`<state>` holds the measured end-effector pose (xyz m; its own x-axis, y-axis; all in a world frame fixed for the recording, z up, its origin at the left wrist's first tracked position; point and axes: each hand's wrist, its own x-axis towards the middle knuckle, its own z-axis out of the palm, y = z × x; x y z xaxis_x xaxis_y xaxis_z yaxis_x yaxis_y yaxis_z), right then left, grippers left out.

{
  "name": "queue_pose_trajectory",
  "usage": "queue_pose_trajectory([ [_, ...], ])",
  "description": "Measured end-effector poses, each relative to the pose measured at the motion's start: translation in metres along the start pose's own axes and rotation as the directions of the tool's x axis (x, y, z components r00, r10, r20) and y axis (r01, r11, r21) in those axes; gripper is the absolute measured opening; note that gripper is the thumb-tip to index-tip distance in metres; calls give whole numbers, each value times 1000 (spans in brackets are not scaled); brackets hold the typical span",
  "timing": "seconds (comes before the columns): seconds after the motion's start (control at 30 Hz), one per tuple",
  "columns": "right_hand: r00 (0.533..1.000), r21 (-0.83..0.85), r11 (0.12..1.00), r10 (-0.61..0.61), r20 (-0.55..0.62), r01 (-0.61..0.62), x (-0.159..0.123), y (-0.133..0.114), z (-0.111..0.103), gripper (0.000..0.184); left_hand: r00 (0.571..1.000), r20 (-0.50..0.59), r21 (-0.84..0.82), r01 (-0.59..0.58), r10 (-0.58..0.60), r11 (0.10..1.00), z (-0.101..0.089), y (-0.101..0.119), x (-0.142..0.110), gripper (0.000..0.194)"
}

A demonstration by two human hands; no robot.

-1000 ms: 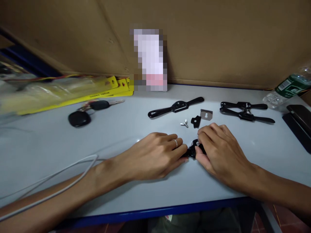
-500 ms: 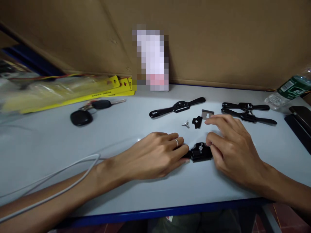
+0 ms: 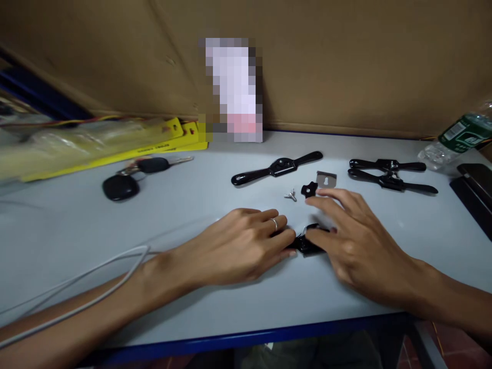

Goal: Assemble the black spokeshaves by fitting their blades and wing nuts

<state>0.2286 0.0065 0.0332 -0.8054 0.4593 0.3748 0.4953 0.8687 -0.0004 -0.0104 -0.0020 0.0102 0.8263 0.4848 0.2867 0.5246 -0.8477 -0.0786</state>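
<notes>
A black spokeshave point(image 3: 306, 246) lies on the pale table point(image 3: 192, 215) between my hands. My left hand point(image 3: 238, 246) rests palm down with its fingers curled over the tool's left handle, a ring on one finger. My right hand point(image 3: 353, 241) hovers over the tool's right side with fingers stretched out and slightly blurred. Its fingertips reach toward a small black cap piece point(image 3: 308, 190). Beside that piece lie a silver blade point(image 3: 326, 179) and a small wing screw point(image 3: 291, 195).
Another black spokeshave point(image 3: 277, 168) lies behind, and two more point(image 3: 390, 175) at the right. A car key fob point(image 3: 116, 187) and yellow packages point(image 3: 115, 146) are at the left, a plastic bottle point(image 3: 457, 136) and black case point(image 3: 474, 192) at the right. A white cable point(image 3: 77, 287) crosses my left forearm. A cardboard wall stands behind.
My right hand lifted off the spokeshave, reached toward the loose parts, then came back down over the tool with its fingers extended. My left hand has stayed on the handle.
</notes>
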Motion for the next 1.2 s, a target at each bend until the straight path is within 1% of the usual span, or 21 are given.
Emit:
queue_pose_trajectory([
  [0.03, 1000, 12, 1000, -8, 3, 8, 0, 0, 0, 30, 1000, 1, -1, 0, 0, 1000, 0, 0, 0, 36],
  [0.13, 999, -28, 999, 44, -2, -44, 1, 0, -1, 30, 1000, 9, 1, 1, -1, 1000, 2, -1, -1, 33],
  [0.27, 999, 54, 998, 14, 30, -16, 2, 1, -3, 34, 1000, 3, 3, -4, 4, 1000, 2, -1, -2, 34],
  [0.37, 999, 6, 999, 47, -1, -47, 3, 2, -3, 34, 1000, 2, 4, -9, 9, 1000, 2, -1, -2, 34],
  [0.5, 998, 70, 997, 30, 63, -35, 3, 3, -4, 38, 1000, 10, 3, -8, 8, 1000, 2, -1, -1, 33],
  [0.6, 997, 23, 998, 64, 39, -65, 3, 4, -4, 35, 1000, 11, 4, -14, 14, 1000, 1, -1, -1, 33],
  [0.73, 997, 93, 995, 19, 73, -26, 3, 4, -4, 40, 1000, 7, -3, -12, 12, 1000, 1, -2, -1, 33],
  [0.83, 996, 49, 997, 60, 63, -63, 4, 6, -3, 40, 1000, 23, -5, -13, 13, 1000, 1, -2, -1, 32],
  [0.97, 992, 160, 985, 43, 122, -62, 4, 9, -2, 46, 1000, 18, -2, -21, 21, 1000, 1, -2, -1, 33],
  [1.03, 993, 180, 980, 71, 100, -88, 4, 10, -2, 41, 1000, 8, 0, -23, 23, 1000, 1, -2, -1, 35],
  [1.13, 990, 193, 971, 135, 50, -142, 5, 10, -2, 29, 1000, 5, 5, -18, 18, 1000, 1, -1, -1, 35],
  [1.2, 988, 165, 974, 155, 26, -157, 6, 11, -2, 24, 1000, 6, 5, -17, 17, 1000, 1, -2, -1, 35],
])
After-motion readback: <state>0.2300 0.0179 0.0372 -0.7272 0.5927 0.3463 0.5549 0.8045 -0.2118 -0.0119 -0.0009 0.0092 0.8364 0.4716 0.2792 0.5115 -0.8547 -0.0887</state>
